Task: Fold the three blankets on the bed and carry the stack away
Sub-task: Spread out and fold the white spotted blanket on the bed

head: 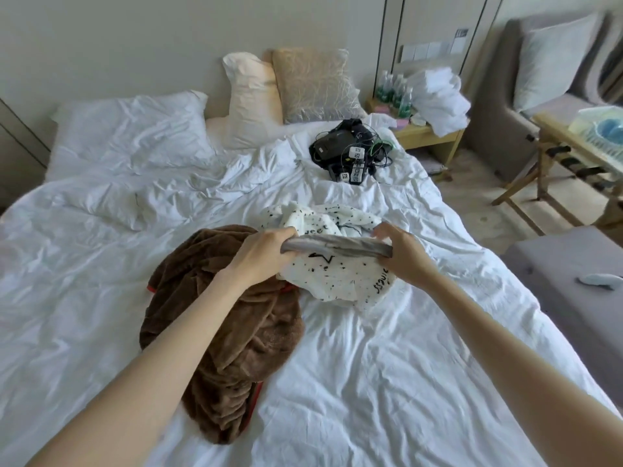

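White rumpled bed (387,382) is filling the frame; brown blanket (229,332) is lying heaped at lower centre. At centre, left hand (266,252) and right hand (403,256) are gripping grey blanket (340,248) taut above speckled blanket (333,274); advisable: matching corners and holding tension even while folding.

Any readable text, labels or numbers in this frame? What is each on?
"eet": on the white speckled blanket, start cut off, just above the grey blanket that the left hand and right hand grip.
"ness": same blanket, upside down near its right edge; earlier letters unclear.
Square tags on the black gear: patterns only, no readable text.
Bottle labels and wall sign: too small or blurred.
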